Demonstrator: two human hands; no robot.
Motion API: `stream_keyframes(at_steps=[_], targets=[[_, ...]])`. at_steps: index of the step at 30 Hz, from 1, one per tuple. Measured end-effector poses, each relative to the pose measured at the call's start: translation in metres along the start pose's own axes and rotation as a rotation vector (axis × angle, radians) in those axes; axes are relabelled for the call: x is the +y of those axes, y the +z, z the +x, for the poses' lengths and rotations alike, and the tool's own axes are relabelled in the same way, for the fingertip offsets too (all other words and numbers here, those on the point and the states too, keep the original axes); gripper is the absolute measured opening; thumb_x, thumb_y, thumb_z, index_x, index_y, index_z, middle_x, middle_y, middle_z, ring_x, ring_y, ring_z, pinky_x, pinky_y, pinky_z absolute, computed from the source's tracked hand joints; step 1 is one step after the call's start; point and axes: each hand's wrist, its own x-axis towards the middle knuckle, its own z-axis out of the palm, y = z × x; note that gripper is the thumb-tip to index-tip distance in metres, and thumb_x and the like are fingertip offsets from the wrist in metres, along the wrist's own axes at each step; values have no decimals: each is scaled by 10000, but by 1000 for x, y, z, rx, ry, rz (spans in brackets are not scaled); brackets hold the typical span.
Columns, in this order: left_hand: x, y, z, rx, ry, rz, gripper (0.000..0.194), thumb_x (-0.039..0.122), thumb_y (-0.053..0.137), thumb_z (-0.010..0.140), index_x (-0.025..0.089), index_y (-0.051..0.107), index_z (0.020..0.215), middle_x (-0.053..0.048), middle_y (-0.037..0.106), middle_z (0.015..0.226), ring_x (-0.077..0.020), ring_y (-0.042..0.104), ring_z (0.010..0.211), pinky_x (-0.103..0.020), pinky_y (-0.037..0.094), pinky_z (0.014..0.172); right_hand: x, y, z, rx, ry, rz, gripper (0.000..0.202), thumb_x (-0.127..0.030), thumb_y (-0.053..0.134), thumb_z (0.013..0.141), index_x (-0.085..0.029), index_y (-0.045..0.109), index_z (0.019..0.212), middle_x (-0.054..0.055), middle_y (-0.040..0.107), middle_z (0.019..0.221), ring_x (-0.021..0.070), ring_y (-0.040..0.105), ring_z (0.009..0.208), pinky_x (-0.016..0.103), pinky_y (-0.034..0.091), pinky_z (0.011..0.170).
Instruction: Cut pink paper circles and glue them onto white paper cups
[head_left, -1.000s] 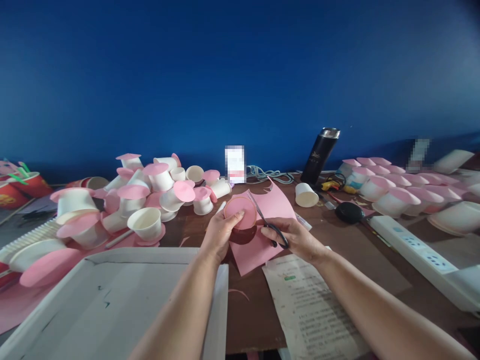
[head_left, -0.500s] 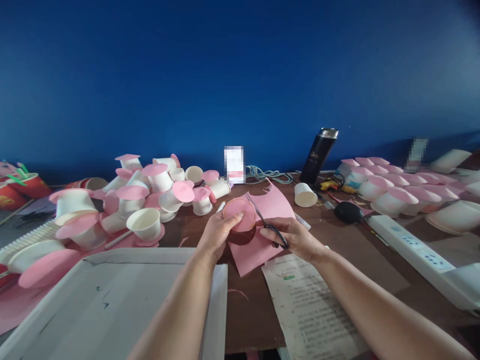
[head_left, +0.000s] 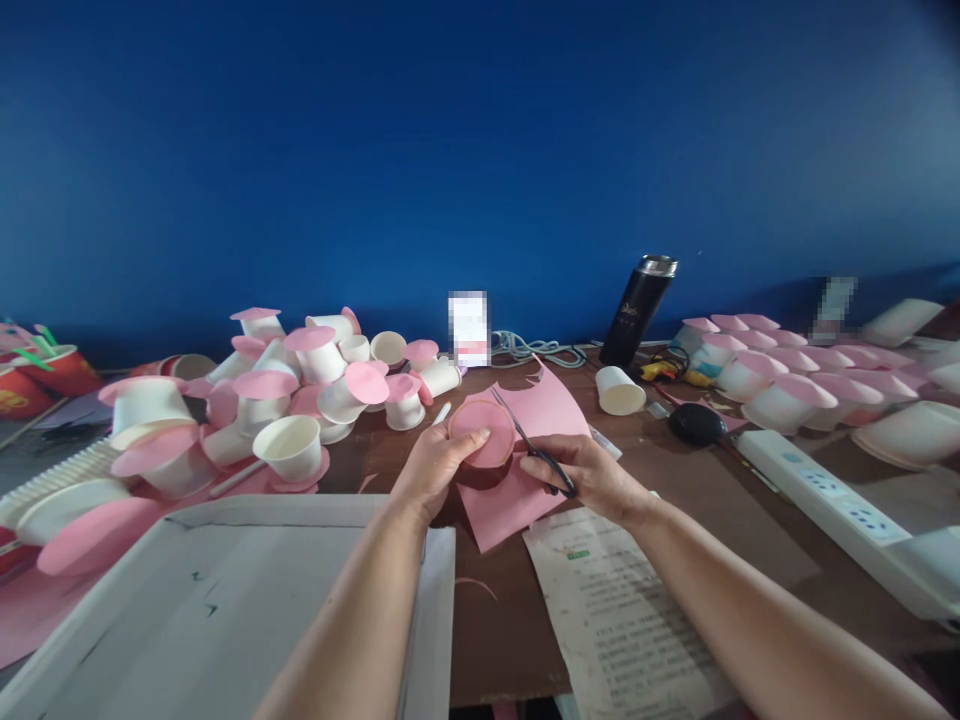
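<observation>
My left hand (head_left: pixel 435 466) pinches a round pink paper disc (head_left: pixel 480 450), its thumb lying across the disc's face. Black-handled scissors (head_left: pixel 551 466) sit in my right hand (head_left: pixel 592 470), fingers wrapped round the handles. Their blades point up and left, close against the disc's right edge. Beneath both hands a cut pink paper sheet (head_left: pixel 510 505) lies on the brown table. Another pink sheet (head_left: pixel 559 400) with a curved, cut edge is just behind the scissors.
White paper cups (head_left: pixel 289 448) with pink discs crowd the left; more capped cups (head_left: pixel 787 400) stand at right. A lone cup (head_left: pixel 621 392) lies near a dark flask (head_left: pixel 637 310). A power strip (head_left: pixel 832 510), black mouse (head_left: pixel 696 425), printed sheet (head_left: pixel 622 610) and white box lid (head_left: pixel 225 600) surround the hands.
The disc and my left hand have shifted slightly right and down towards the scissors. The lone cup by the flask has rolled a little to the right.
</observation>
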Motion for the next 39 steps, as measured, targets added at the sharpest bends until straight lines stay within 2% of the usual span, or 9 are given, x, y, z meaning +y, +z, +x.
stream_keyframes(at_steps=[12, 20, 32, 39], targets=[[0, 0, 0, 19, -32, -5, 400, 361, 758, 657, 122, 706, 974, -108, 717, 875, -226, 648, 747, -344, 502, 747, -6, 1, -1, 25, -2, -94, 490, -553, 690, 703, -123, 726, 936, -20, 464, 600, 81, 333, 562, 238, 308, 498], [1, 1, -1, -7, -18, -14, 456, 367, 745, 678, 108, 684, 1048, -116, 716, 875, -242, 650, 789, -353, 500, 762, -1, 1, 1, 12, -7, -55, 488, -543, 691, 703, -125, 725, 952, -3, 528, 660, 96, 393, 598, 248, 335, 533], [3, 3, -2, 21, -27, -59, 430, 354, 771, 647, 107, 705, 993, -116, 723, 855, -249, 659, 753, -362, 503, 749, 7, -2, 0, -48, -41, 9, 504, -510, 662, 761, -138, 688, 1100, 6, 538, 683, 86, 393, 590, 223, 312, 489], [2, 1, 0, 24, -18, -22, 401, 351, 765, 646, 109, 709, 961, -113, 719, 870, -236, 651, 750, -350, 497, 747, 1, -1, 0, 4, -13, -27, 522, -515, 691, 723, -126, 705, 1070, -2, 533, 657, 79, 374, 570, 224, 310, 484]])
